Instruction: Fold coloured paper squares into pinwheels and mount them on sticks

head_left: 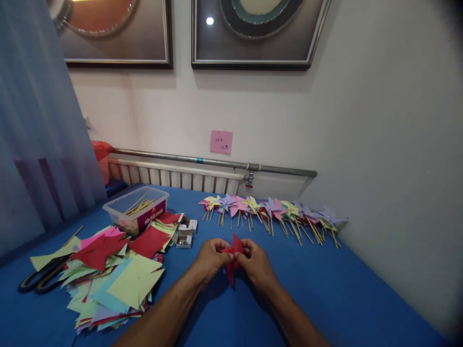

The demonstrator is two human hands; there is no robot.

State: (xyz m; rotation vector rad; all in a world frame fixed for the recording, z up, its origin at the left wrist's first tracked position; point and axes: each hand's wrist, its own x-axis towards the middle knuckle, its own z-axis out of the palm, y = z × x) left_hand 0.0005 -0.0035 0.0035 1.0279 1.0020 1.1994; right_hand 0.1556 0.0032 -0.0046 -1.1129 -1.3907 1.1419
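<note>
Between my two hands, above the blue tabletop, is a red paper pinwheel [230,275] with its points folded in. My left hand [212,256] pinches its left side between thumb and fingers. From the other side my right hand [253,260] grips it, the thumb pressed near the centre. Both thumbs nearly meet over the middle, so the centre is mostly hidden. No stick shows on this pinwheel. Left of my hands stand small open boxes [184,238] with tiny metal pieces inside.
A heap of cut coloured paper squares [133,284] covers the left, with black-handled scissors [43,279] beside it. Behind stands a clear plastic tub [163,198] holding wooden sticks. Finished pinwheels on sticks [269,207] lie in a row along the back. A radiator [173,173] lines the wall.
</note>
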